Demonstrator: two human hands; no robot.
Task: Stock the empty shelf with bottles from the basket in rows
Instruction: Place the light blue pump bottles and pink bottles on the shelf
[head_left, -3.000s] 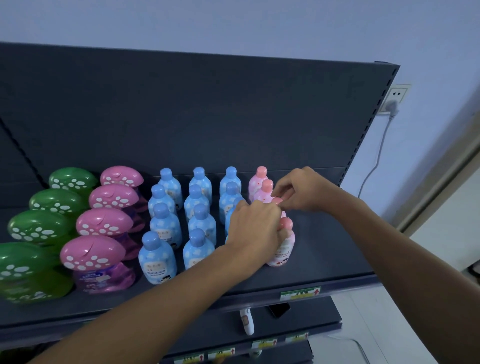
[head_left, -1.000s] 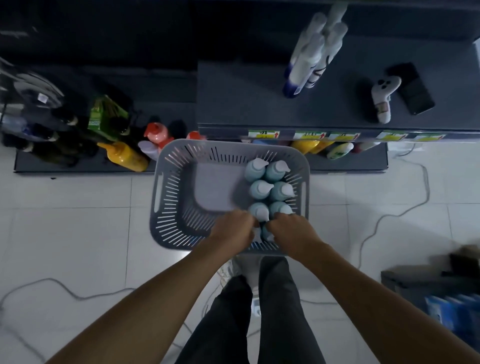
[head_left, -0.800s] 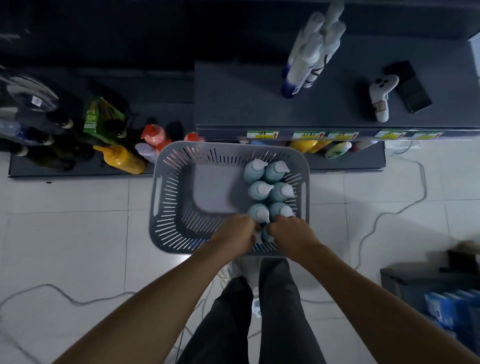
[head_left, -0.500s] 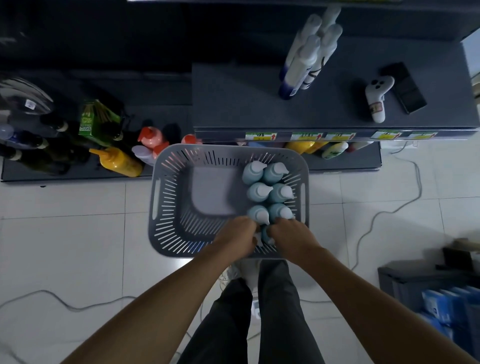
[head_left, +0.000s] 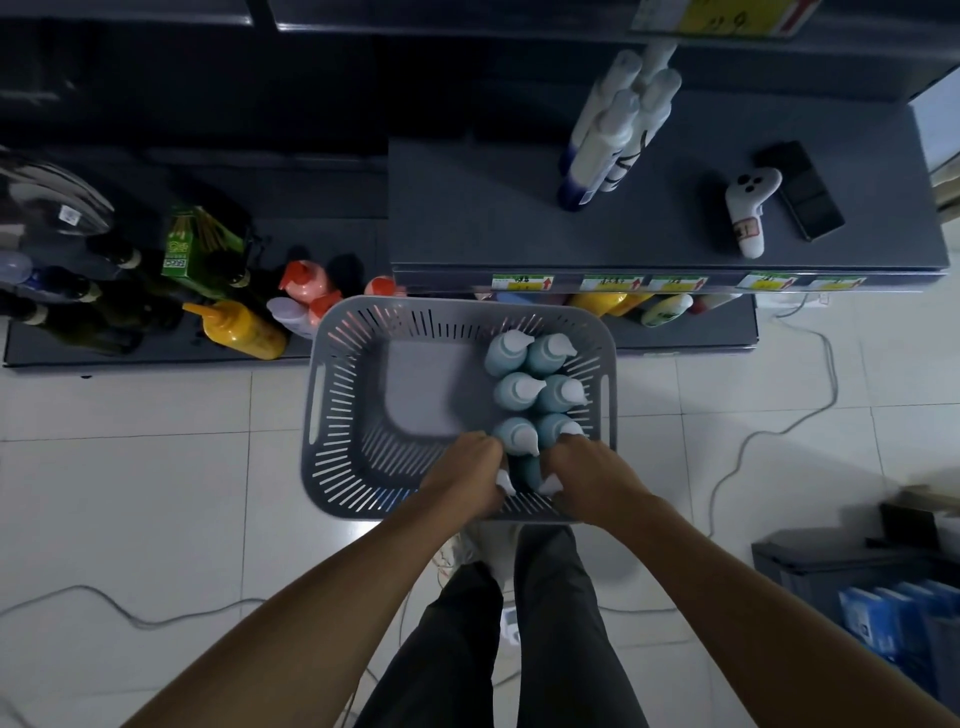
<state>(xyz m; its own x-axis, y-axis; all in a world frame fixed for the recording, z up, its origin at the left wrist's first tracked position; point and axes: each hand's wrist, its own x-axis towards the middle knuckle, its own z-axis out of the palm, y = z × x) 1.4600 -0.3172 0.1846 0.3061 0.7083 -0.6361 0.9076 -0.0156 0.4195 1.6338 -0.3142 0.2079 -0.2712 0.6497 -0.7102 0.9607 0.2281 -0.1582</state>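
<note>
Tip-over risk, basket (head_left: 332, 415)
My left hand (head_left: 467, 480), right hand (head_left: 589, 475) each clench a near-wall bottle (head_left: 523, 470); lifting may topple tight neighbours (head_left: 514, 389).

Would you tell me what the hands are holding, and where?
Left hand and right hand each grip a teal bottle in the basket, apparently near its white cap.

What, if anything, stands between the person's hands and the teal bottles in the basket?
Nothing visible does. The left hand and right hand are inside the grey basket, each gripping one of the nearest teal bottles.
</note>
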